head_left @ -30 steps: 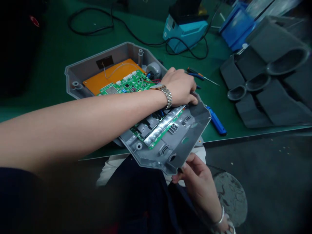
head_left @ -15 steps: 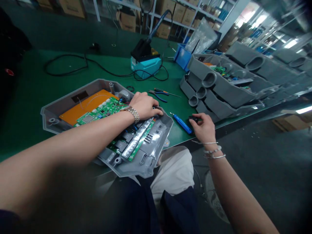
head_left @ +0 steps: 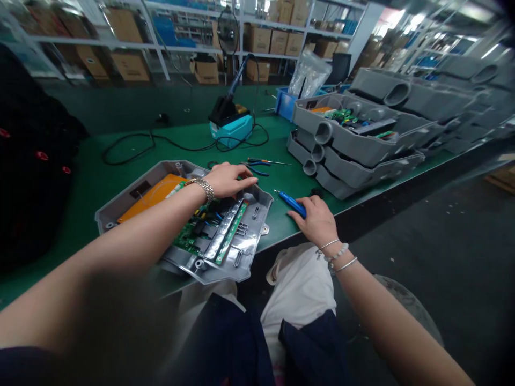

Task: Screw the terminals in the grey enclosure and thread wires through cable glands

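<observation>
Shifted toward the bench's front edge, the right hand (head_left: 317,221) has its fingers together on the blue-handled screwdriver (head_left: 293,204), grip unclear; the handle's long axis slants up-left. The left hand (head_left: 230,180), fingers slightly apart, rests on the grey plastic enclosure (head_left: 257,222), nearer it.

Tally: one left hand (head_left: 231,180), one right hand (head_left: 316,220), one soldering station (head_left: 231,132), one pair of pliers (head_left: 257,170), one thin screwdriver (head_left: 269,162), one blue-handled screwdriver (head_left: 293,204).
</observation>
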